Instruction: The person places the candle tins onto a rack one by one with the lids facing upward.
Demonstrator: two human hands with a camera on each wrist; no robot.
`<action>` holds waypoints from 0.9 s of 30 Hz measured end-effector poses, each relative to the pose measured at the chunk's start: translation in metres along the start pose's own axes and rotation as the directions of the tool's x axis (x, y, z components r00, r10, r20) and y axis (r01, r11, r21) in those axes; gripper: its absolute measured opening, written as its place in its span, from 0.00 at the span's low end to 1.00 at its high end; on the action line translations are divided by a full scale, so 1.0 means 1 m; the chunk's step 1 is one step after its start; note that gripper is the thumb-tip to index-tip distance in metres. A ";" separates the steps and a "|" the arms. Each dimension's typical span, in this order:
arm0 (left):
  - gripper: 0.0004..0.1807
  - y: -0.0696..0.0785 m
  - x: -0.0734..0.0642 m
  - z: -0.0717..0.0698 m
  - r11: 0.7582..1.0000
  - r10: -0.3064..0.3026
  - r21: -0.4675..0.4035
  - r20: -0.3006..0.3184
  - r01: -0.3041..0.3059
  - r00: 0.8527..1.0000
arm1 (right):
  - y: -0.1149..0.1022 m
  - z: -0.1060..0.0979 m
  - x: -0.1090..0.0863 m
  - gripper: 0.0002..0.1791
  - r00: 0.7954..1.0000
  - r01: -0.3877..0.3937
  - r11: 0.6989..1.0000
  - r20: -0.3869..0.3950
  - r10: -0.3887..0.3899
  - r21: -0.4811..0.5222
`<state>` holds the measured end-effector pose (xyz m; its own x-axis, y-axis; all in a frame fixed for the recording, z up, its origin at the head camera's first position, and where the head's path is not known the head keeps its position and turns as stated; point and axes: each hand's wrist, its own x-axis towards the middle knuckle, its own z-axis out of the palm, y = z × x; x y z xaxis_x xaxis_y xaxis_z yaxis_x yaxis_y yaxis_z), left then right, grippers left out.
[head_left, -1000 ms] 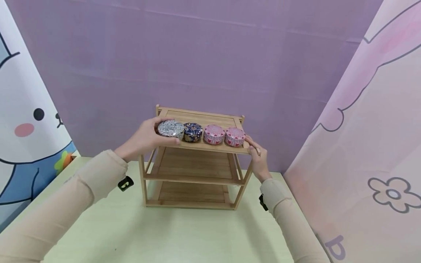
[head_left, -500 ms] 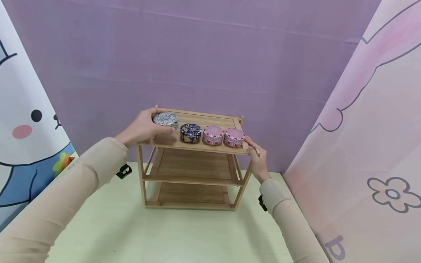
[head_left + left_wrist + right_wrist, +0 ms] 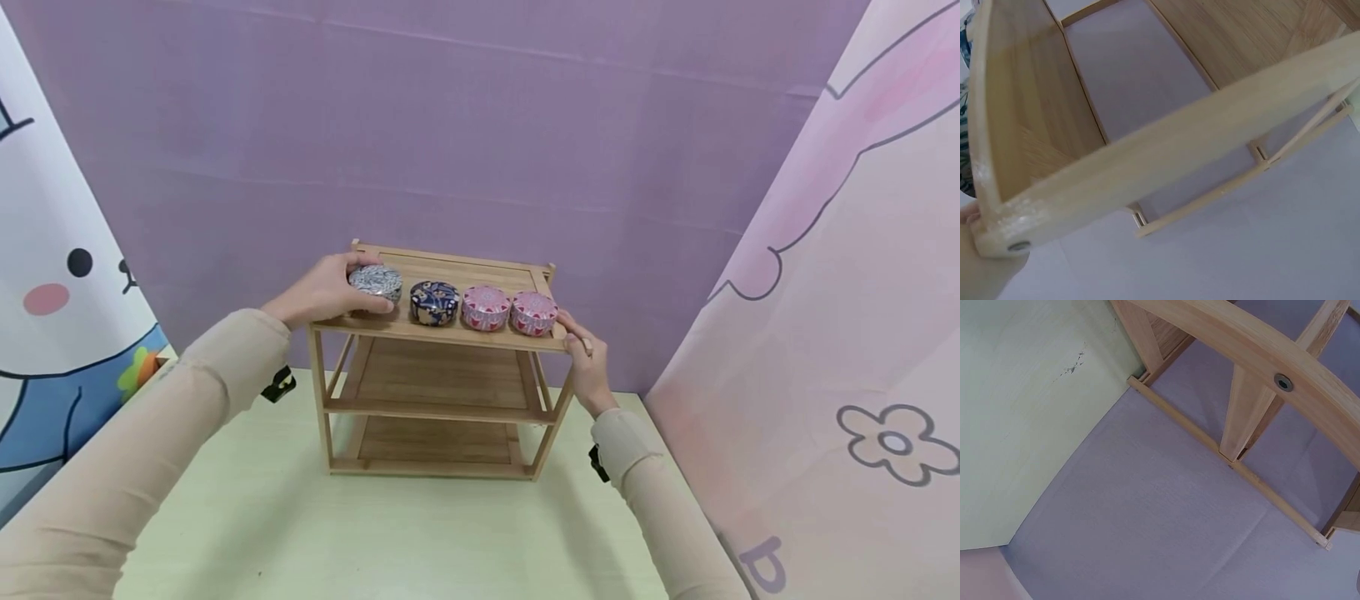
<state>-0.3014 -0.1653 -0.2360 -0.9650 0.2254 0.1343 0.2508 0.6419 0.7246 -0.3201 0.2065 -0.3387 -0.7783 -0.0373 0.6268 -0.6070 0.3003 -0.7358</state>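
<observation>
In the head view a three-tier wooden shelf [image 3: 442, 410] carries a row of round tins on its top board. My left hand [image 3: 327, 289] grips the black-and-white patterned tin [image 3: 377, 283] at the left end, thumb in front and fingers behind. To its right, across a small gap, sits a dark blue patterned tin [image 3: 434, 303]. Two pink tins [image 3: 486, 308] stand side by side further right. My right hand [image 3: 587, 358] holds the shelf's front right corner, its fingertips close beside the rightmost pink tin [image 3: 534, 313]. Part of the left hand [image 3: 988, 269] shows in the left wrist view.
The shelf stands on a pale green tabletop [image 3: 420, 533] against a purple backdrop [image 3: 465, 125]. Printed panels rise at both sides, a cartoon panel [image 3: 60, 208] on the left and a pink one [image 3: 825, 333] on the right. The right wrist view shows the shelf's side frame [image 3: 1247, 337].
My left hand has moved the black-and-white tin left, away from the dark blue tin. Over the last half second the tin has come down slightly. The right hand stays at the shelf corner.
</observation>
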 end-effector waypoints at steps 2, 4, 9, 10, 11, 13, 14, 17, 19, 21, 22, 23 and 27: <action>0.43 -0.001 0.000 0.000 1.000 -0.003 0.007 0.014 0.003 1.000 | -0.009 0.001 -0.002 0.21 1.000 -0.007 1.000 0.003 0.007 -0.005; 0.43 -0.002 0.001 0.000 1.000 -0.002 0.013 0.033 0.001 0.999 | -0.018 0.001 -0.003 0.21 1.000 -0.004 1.000 0.002 0.004 -0.007; 0.43 -0.004 0.005 0.001 1.000 0.001 0.022 0.061 -0.002 0.998 | -0.031 0.003 -0.006 0.21 1.000 0.018 1.000 -0.006 -0.018 -0.013; 0.43 -0.005 0.005 0.001 1.000 0.000 0.023 0.063 -0.002 0.998 | -0.031 0.003 -0.006 0.21 1.000 0.015 1.000 -0.004 -0.015 -0.011; 0.43 -0.006 0.006 0.002 1.000 -0.002 0.028 0.063 0.000 0.998 | -0.032 0.003 -0.006 0.21 1.000 0.011 1.000 -0.002 -0.011 -0.013; 0.43 -0.007 0.006 0.003 1.000 -0.005 0.027 0.066 0.003 0.998 | -0.033 0.003 -0.007 0.21 1.000 0.000 1.000 0.002 0.000 -0.014; 0.43 -0.008 0.006 0.003 1.000 -0.004 0.030 0.067 0.003 0.998 | -0.033 0.002 -0.007 0.21 1.000 -0.004 1.000 0.002 0.004 -0.014; 0.44 -0.008 0.007 0.005 1.000 -0.001 0.031 0.072 -0.001 0.997 | -0.034 0.002 -0.008 0.21 1.000 -0.010 1.000 0.005 0.010 -0.019; 0.44 -0.008 0.006 0.005 1.000 0.002 0.027 0.074 -0.004 0.997 | -0.034 0.001 -0.008 0.22 1.000 -0.008 1.000 0.005 0.008 -0.020; 0.44 -0.007 0.006 0.005 1.000 0.003 0.022 0.078 -0.005 0.997 | -0.033 0.001 -0.007 0.22 1.000 -0.004 1.000 0.004 0.004 -0.020; 0.44 -0.007 0.006 0.005 1.000 0.004 0.018 0.081 -0.005 0.997 | -0.034 0.001 -0.007 0.22 1.000 -0.002 1.000 0.002 0.002 -0.020; 0.44 -0.006 0.006 0.004 1.000 0.004 0.013 0.087 -0.005 0.996 | -0.033 0.001 -0.007 0.22 1.000 0.000 1.000 0.001 0.000 -0.015; 0.43 -0.005 0.006 0.002 0.999 0.014 0.043 0.116 -0.019 0.993 | -0.032 0.002 -0.007 0.21 1.000 0.009 1.000 0.004 -0.009 -0.018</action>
<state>-0.3079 -0.1659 -0.2398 -0.9459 0.3180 0.0652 0.2724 0.6684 0.6922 -0.2960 0.1951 -0.3198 -0.7736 -0.0440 0.6322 -0.6108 0.3175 -0.7254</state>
